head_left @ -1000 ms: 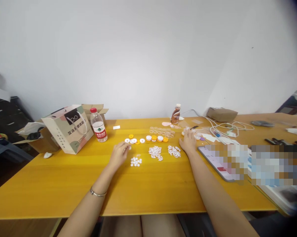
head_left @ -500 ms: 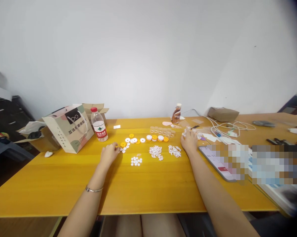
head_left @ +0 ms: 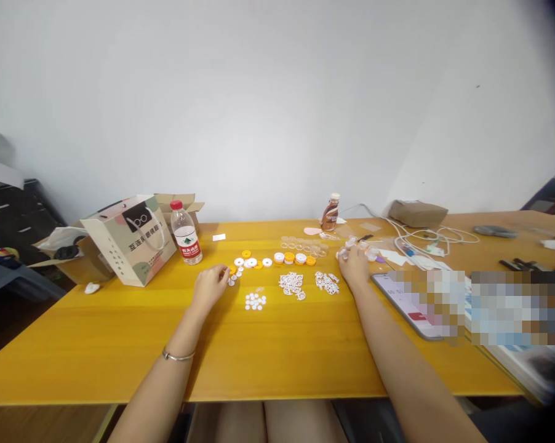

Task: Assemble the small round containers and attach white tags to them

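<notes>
My left hand (head_left: pixel 210 286) is above the left of the table, its fingers bent and drawn together. The fingertips overlap an orange disc (head_left: pixel 232 270) beside small white discs (head_left: pixel 232 283); what they pinch, if anything, is hidden. At the right, my right hand (head_left: pixel 355 269) reaches into a cluster of clear plastic pieces (head_left: pixel 372 253), fingers curled down over them. I cannot make out what lies under those fingers. Between the hands are white and orange wheel-like discs (head_left: pixel 267 262), a row of orange-and-white round pieces (head_left: pixel 289 258), and white openwork pieces (head_left: pixel 291 283).
Clear round cups (head_left: pixel 304 246) stand in a row behind the discs. White buttons (head_left: pixel 255 301) lie nearer me. A water bottle (head_left: pixel 186 237) and paper bag (head_left: pixel 130 243) are at left; a brown drink bottle (head_left: pixel 330 213), white cables (head_left: pixel 409 237) and phone (head_left: pixel 404 307) at right.
My left hand has shifted slightly right, and its fingertips now cover more of the orange disc. My right hand stays at the clear pieces, its fingers slightly shifted.
</notes>
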`<action>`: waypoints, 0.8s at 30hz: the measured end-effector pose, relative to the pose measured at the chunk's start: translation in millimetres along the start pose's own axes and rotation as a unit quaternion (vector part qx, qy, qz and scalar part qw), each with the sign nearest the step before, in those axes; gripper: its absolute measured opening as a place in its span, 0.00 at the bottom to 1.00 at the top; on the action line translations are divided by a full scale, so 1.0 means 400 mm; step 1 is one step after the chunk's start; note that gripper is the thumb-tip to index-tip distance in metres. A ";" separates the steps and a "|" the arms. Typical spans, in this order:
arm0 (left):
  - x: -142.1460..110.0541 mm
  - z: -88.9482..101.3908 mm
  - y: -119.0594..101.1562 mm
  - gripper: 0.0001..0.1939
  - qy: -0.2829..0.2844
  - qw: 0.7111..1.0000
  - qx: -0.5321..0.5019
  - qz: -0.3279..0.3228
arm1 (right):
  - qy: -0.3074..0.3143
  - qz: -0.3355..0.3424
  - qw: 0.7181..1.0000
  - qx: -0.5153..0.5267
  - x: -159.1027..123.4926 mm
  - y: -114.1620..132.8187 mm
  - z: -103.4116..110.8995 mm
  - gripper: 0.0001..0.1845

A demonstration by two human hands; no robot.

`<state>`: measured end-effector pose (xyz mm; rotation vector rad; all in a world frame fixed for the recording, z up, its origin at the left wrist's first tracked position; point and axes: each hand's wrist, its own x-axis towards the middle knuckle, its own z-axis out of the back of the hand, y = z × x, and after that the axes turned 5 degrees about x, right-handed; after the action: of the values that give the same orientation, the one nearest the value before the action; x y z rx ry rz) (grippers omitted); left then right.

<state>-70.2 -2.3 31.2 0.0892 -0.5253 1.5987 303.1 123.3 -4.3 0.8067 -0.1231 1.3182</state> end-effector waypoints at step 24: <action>-0.085 -0.049 -0.155 0.15 0.061 0.967 -0.099 -0.228 | 0.396 0.088 0.788 0.464 -0.302 0.336 0.073 0.19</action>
<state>-1.8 -25.7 18.5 -0.0380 -0.5224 1.0888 159.3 12.2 16.0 0.9731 1.2428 1.8059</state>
